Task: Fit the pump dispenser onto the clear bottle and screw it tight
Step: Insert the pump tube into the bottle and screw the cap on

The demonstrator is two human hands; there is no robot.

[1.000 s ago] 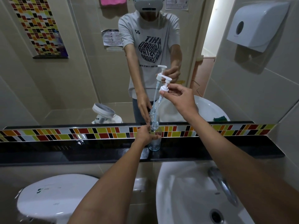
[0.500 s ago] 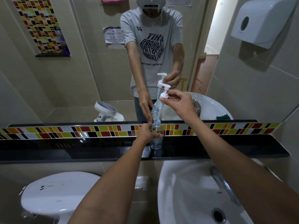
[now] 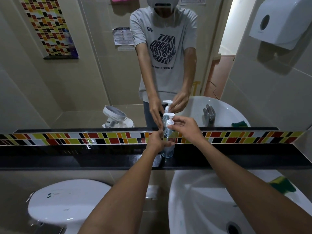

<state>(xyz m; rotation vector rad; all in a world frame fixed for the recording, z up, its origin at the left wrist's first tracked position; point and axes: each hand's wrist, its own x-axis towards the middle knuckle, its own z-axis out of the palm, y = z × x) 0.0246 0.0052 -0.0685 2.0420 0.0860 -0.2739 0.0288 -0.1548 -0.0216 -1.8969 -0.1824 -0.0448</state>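
Note:
A clear bottle stands upright on the black ledge in front of the mirror. My left hand is wrapped around the bottle's middle. The white pump dispenser sits down on the bottle's neck, nozzle pointing left. My right hand pinches the pump's white collar with fingertips. The pump's tube is inside the bottle. The mirror repeats both hands and the bottle just above.
A white sink with a dark drain lies below the ledge on the right, a green-yellow sponge on its rim. A white toilet cistern lid is lower left. A paper dispenser hangs upper right.
My right hand has lowered the pump from well above the bottle until its tube slid in and the collar reached the neck. My left hand stayed on the bottle.

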